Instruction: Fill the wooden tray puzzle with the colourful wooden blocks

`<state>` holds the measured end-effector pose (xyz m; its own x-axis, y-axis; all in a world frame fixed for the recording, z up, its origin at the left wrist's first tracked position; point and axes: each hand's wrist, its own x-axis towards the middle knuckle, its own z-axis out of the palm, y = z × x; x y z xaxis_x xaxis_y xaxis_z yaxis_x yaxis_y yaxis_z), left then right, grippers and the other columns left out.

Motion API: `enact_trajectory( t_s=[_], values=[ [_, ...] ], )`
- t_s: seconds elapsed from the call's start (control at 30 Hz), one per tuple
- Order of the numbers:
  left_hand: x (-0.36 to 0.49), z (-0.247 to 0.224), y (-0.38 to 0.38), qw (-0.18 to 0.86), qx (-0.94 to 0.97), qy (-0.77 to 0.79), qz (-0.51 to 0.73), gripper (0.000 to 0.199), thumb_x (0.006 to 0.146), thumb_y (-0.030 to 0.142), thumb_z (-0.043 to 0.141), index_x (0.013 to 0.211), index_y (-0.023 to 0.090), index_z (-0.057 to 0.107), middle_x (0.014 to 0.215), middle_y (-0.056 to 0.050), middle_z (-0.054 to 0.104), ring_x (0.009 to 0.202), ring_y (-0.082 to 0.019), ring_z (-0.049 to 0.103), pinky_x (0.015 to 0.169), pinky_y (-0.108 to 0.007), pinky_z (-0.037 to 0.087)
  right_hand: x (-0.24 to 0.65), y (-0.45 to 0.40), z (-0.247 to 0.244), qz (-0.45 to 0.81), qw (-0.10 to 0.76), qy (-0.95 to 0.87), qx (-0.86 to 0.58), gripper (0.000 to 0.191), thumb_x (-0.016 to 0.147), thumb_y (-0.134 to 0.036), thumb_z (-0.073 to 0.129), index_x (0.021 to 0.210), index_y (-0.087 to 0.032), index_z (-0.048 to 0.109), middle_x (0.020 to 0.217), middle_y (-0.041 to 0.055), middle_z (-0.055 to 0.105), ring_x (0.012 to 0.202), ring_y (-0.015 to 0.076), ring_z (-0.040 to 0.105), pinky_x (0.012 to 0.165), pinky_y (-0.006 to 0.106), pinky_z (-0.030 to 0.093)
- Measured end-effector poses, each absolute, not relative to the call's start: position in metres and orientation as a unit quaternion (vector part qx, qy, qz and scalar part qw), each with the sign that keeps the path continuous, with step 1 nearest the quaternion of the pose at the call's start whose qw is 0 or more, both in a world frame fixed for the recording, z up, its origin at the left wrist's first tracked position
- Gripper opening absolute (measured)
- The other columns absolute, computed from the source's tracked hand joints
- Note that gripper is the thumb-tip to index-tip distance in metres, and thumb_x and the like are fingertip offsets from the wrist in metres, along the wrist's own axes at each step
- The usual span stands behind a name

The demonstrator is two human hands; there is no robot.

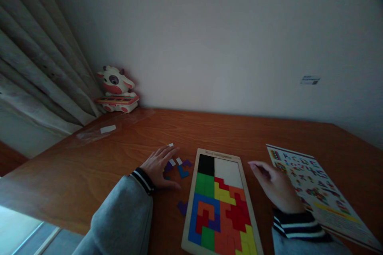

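My left hand (160,168) lies palm down over a small group of loose puzzle pieces, its fingers spread. Beside its fingertips are a blue piece (182,172), a purple piece (187,163) and white bits (178,161); the hand covers part of the group. Another purple piece (182,208) lies closer to me, against the puzzle board's left edge. The wooden puzzle board (189,211) holds green, blue, orange, red, yellow and purple pieces, with a black and a white area at its far end. Right of the board, my right hand (274,186) is closed, thumb against curled fingers, nothing visible in it.
A printed sheet of coloured shapes (326,191) lies at the right, partly behind my right hand. A cow-shaped toy keyboard (118,89) stands at the back left, by the curtain (38,55). Clear plastic wrapping (92,134) rests on the wooden table (239,131) before it.
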<state>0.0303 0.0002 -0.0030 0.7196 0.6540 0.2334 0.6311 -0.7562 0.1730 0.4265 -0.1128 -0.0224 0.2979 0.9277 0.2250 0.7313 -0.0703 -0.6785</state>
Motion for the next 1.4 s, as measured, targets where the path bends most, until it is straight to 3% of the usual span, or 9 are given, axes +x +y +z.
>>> enact_trajectory(
  t_s=[0.1, 0.27, 0.4, 0.57, 0.67, 0.87, 0.97, 1.2, 1.4],
  values=[
    [0.032, -0.011, -0.015, 0.065, 0.928, 0.354, 0.102, 0.136, 0.046, 0.089, 0.064, 0.153, 0.02, 0.019, 0.155, -0.019, 0.028, 0.141, -0.043, 0.026, 0.114, -0.061, 0.022, 0.425, -0.108, -0.033, 0.1, 0.345, -0.604, -0.711, 0.042, 0.09, -0.053, 0.044, 0.108, -0.021, 0.065, 0.105, 0.0101, 0.072, 0.095, 0.0248, 0.068, 0.086, 0.04, 0.053],
    [0.049, -0.019, -0.041, 0.058, 0.925, 0.359, 0.112, 0.135, 0.046, 0.09, 0.062, 0.154, 0.021, 0.017, 0.157, -0.018, 0.024, 0.142, -0.044, 0.023, 0.114, -0.064, 0.013, 0.424, -0.103, -0.049, 0.014, 0.271, -0.667, -0.694, 0.045, 0.092, -0.047, 0.04, 0.118, -0.017, 0.062, 0.12, 0.0145, 0.064, 0.11, 0.0295, 0.06, 0.097, 0.049, 0.046],
    [0.048, -0.02, -0.039, 0.049, 0.93, 0.347, 0.113, 0.118, 0.06, 0.085, 0.059, 0.152, 0.021, 0.023, 0.156, -0.018, 0.026, 0.142, -0.041, 0.026, 0.114, -0.064, 0.018, 0.429, -0.104, -0.055, -0.011, 0.24, -0.68, -0.693, 0.043, 0.093, -0.042, 0.037, 0.115, -0.018, 0.064, 0.121, 0.0133, 0.064, 0.109, 0.0299, 0.06, 0.096, 0.05, 0.046],
    [0.04, -0.023, -0.021, 0.038, 0.925, 0.361, 0.116, 0.082, 0.084, 0.07, 0.05, 0.147, 0.021, 0.035, 0.154, -0.017, 0.033, 0.141, -0.037, 0.031, 0.112, -0.061, 0.024, 0.436, -0.103, -0.056, -0.009, 0.229, -0.675, -0.701, 0.042, 0.093, -0.039, 0.035, 0.115, -0.018, 0.064, 0.12, 0.0123, 0.067, 0.108, 0.0296, 0.062, 0.093, 0.049, 0.048],
    [0.038, -0.024, -0.014, 0.022, 0.913, 0.383, 0.14, 0.07, 0.089, 0.064, 0.049, 0.144, 0.022, 0.041, 0.151, -0.016, 0.038, 0.14, -0.036, 0.032, 0.112, -0.063, 0.022, 0.435, -0.104, -0.056, -0.012, 0.225, -0.679, -0.698, 0.044, 0.093, -0.041, 0.036, 0.117, -0.018, 0.064, 0.122, 0.0116, 0.067, 0.11, 0.0295, 0.062, 0.094, 0.049, 0.048],
    [0.028, -0.023, -0.001, 0.025, 0.848, 0.509, 0.145, 0.112, 0.062, 0.083, 0.061, 0.15, 0.022, 0.03, 0.156, -0.023, 0.024, 0.141, -0.049, 0.018, 0.107, -0.073, 0.017, 0.429, -0.105, -0.061, -0.046, 0.168, -0.692, -0.701, 0.055, 0.093, -0.05, 0.034, 0.128, -0.017, 0.06, 0.133, 0.0104, 0.062, 0.115, 0.0329, 0.058, 0.094, 0.052, 0.046],
    [0.028, -0.023, 0.006, 0.041, 0.859, 0.493, 0.129, 0.116, 0.061, 0.084, 0.06, 0.151, 0.019, 0.028, 0.156, -0.024, 0.022, 0.142, -0.048, 0.018, 0.109, -0.07, 0.018, 0.426, -0.104, -0.061, -0.049, 0.138, -0.688, -0.711, 0.057, 0.092, -0.052, 0.033, 0.132, -0.019, 0.058, 0.137, 0.0093, 0.058, 0.117, 0.0352, 0.056, 0.091, 0.054, 0.047],
    [0.055, -0.018, 0.008, 0.054, 0.926, 0.344, 0.147, 0.075, 0.078, 0.069, 0.06, 0.142, 0.034, 0.043, 0.156, -0.012, 0.029, 0.141, -0.039, 0.029, 0.11, -0.066, 0.022, 0.418, -0.102, -0.058, -0.029, 0.129, -0.666, -0.734, 0.06, 0.092, -0.054, 0.03, 0.133, -0.019, 0.057, 0.14, 0.0091, 0.055, 0.12, 0.037, 0.054, 0.09, 0.057, 0.047],
    [0.054, -0.021, 0.01, 0.079, 0.94, 0.287, 0.168, 0.044, 0.088, 0.048, 0.06, 0.13, 0.033, 0.059, 0.146, -0.009, 0.047, 0.137, -0.032, 0.041, 0.11, -0.06, 0.03, 0.415, -0.104, -0.054, -0.015, 0.14, -0.67, -0.728, 0.056, 0.093, -0.051, 0.03, 0.134, -0.022, 0.056, 0.141, 0.0073, 0.055, 0.124, 0.0349, 0.052, 0.092, 0.058, 0.047]
  ],
)
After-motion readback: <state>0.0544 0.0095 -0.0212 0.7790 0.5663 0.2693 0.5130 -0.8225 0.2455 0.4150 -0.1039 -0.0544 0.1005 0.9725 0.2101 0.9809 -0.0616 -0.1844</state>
